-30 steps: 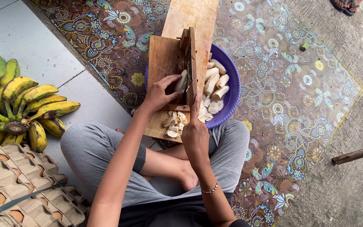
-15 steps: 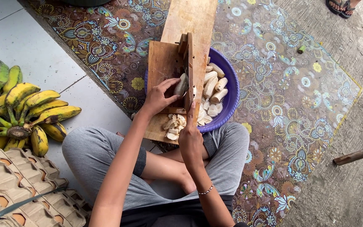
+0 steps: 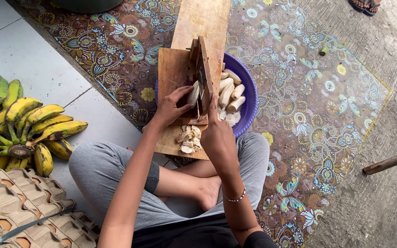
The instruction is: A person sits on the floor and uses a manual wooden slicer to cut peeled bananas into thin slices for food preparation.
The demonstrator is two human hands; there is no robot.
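1. A peeled banana [image 3: 193,95] lies on the wooden slicing board [image 3: 175,73], with its end against the upright blade [image 3: 204,78] mounted there.
2. The left hand [image 3: 173,106] holds this banana; the fingers are curled around it and press it toward the blade.
3. The right hand [image 3: 218,138] rests on the near end of the blade piece, the fingers closed together on it, with the index finger stretched along the metal.
4. A small pile of banana slices [image 3: 188,139] sits on the near part of the board, just between the two hands.
5. Behind the blade, to the right, a purple bowl [image 3: 249,98] holds several more peeled bananas [image 3: 229,94].
6. The board lies on a long wooden plank [image 3: 203,18], which lies on a patterned mat [image 3: 299,105].
7. The person sits cross-legged in grey trousers, with a bare foot [image 3: 207,193] below the board.
8. To the left, on the tiled floor, there is a bunch of yellow-green bananas [image 3: 24,126], and near it some cardboard egg trays [image 3: 19,211].
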